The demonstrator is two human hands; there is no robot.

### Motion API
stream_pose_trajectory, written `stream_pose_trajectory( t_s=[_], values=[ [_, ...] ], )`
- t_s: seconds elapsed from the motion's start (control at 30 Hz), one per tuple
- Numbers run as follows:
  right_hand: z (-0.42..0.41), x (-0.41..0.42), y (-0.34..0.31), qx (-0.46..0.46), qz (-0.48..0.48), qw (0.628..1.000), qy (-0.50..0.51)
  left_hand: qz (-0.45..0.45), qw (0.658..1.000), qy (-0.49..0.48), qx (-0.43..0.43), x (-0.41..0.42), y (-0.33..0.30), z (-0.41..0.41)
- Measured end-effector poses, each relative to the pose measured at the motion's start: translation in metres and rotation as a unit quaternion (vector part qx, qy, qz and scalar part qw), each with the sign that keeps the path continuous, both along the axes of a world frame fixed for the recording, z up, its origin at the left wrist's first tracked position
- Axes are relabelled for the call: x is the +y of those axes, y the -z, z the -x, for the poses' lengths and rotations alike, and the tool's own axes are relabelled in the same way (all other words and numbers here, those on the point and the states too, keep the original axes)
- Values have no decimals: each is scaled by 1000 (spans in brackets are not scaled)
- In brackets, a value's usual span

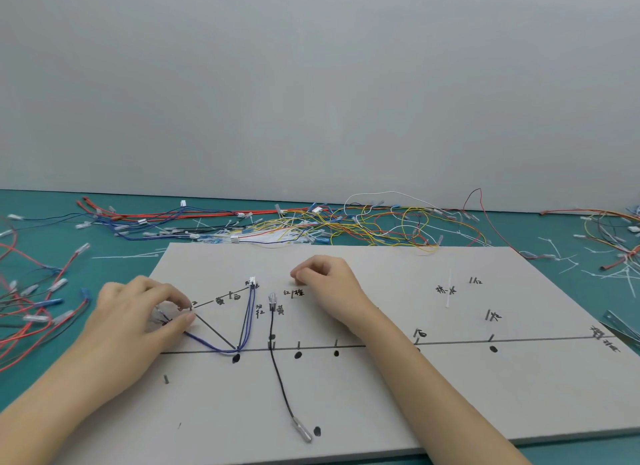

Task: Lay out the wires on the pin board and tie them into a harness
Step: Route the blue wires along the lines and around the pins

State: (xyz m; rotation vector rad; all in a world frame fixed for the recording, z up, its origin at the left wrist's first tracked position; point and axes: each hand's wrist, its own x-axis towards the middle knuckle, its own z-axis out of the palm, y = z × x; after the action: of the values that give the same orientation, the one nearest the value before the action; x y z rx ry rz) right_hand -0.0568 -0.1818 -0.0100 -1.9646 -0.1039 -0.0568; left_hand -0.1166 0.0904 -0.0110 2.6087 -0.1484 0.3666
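Observation:
A pale grey pin board (398,388) lies flat before me, marked with black lines, dots, labels and short metal pins. Blue wires (250,320) run from a white connector (252,282) down around a pin near a black dot, then left to my left hand (138,320), which pinches their clear-sleeved ends at the board's left side. A black wire (277,371) runs from a clear terminal (272,297) past a pin to a metal-tipped end (302,429). My right hand (329,284) rests curled on the board's middle, fingertips pressed together; whether it holds anything is hidden.
Heaps of loose red, yellow, blue, black and white wires (346,222) and white cable ties (568,263) lie on the green table (45,374) behind and beside the board. A single white tie (449,291) lies on the board's right part. A grey wall stands behind.

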Motion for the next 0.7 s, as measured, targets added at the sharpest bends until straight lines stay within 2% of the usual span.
stream_pose_trajectory(
  t_s=[0.2,0.37,0.5,0.7],
  values=[
    [5,3,7,-18,47,999,8,-8,999,-42,-25,-19,-12,2],
    [6,7,13,-68,99,993,19,-122,990,23,71,-36,-23,-12],
    [6,7,14,-70,100,992,18,-124,986,36,105,-44,-28,-63],
    [7,5,12,-43,49,997,32,-114,983,-3,143,-35,-12,-160]
  ],
)
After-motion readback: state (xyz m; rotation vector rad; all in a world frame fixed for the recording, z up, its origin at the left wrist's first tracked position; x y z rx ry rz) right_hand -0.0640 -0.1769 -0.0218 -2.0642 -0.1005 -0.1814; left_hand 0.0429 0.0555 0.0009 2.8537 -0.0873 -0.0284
